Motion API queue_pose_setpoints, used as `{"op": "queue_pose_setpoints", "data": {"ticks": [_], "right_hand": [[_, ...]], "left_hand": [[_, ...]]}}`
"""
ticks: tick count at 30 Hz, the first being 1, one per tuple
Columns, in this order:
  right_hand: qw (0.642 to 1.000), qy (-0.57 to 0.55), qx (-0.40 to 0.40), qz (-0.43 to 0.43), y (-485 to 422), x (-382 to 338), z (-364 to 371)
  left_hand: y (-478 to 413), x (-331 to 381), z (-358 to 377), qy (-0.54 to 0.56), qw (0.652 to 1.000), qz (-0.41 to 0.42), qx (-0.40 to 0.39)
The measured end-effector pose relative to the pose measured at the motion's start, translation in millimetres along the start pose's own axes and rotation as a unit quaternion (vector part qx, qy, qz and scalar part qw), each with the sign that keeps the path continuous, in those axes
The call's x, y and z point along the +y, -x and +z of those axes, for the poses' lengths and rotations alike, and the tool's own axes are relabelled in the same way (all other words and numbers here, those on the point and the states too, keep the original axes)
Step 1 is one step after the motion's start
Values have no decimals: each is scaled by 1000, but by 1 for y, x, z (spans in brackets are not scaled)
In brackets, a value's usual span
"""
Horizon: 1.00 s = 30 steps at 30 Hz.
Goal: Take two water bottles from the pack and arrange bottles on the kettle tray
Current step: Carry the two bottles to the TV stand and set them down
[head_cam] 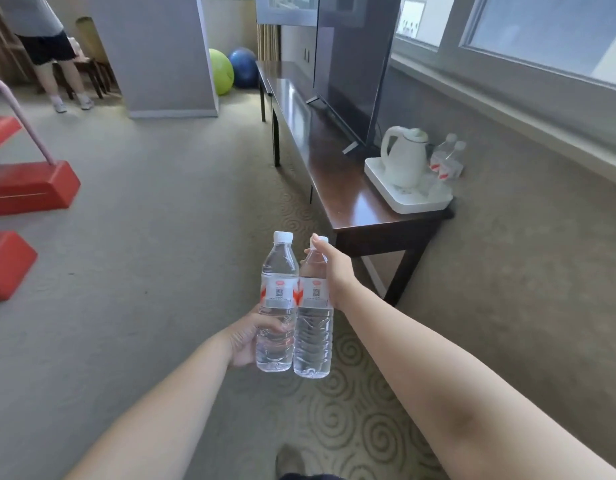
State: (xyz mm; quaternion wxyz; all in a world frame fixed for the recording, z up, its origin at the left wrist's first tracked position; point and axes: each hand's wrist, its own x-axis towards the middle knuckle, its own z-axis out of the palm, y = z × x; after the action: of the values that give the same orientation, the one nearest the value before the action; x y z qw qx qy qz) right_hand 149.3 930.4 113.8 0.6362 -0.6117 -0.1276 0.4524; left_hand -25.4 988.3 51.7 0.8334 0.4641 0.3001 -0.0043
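I hold two clear water bottles with red-and-white labels upright, side by side and touching, above the carpet. My left hand (245, 341) grips the lower body of the left bottle (278, 299). My right hand (334, 271) grips the neck and shoulder of the right bottle (315, 327), covering most of its cap. Up and to the right, the white kettle tray (403, 199) rests on the near end of a dark wooden table (355, 209). A white kettle (403, 154) stands on the tray, and two more bottles (446, 161) stand at the tray's far right side.
A large TV (348, 64) stands on the long table behind the kettle. Red step blocks (25, 188) lie on the floor at left. A person (50, 46) stands at the far left. Green and blue exercise balls (232, 71) sit beyond a pillar.
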Motion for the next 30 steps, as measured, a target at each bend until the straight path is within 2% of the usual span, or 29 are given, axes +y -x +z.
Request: {"op": "queue_pose_setpoints", "data": {"ticks": [8, 15, 21, 30], "right_hand": [[1000, 14, -14, -9, -115, -61, 50], [999, 20, 29, -15, -215, -80, 77], [996, 11, 87, -37, -308, -111, 110], [986, 0, 150, -76, -418, -160, 147]], "left_hand": [[-69, 97, -59, 20, 999, 26, 16], [-143, 157, -123, 18, 1000, 7, -19], [-215, 236, -188, -14, 998, -14, -62], [-305, 338, -258, -58, 992, -7, -111]]}}
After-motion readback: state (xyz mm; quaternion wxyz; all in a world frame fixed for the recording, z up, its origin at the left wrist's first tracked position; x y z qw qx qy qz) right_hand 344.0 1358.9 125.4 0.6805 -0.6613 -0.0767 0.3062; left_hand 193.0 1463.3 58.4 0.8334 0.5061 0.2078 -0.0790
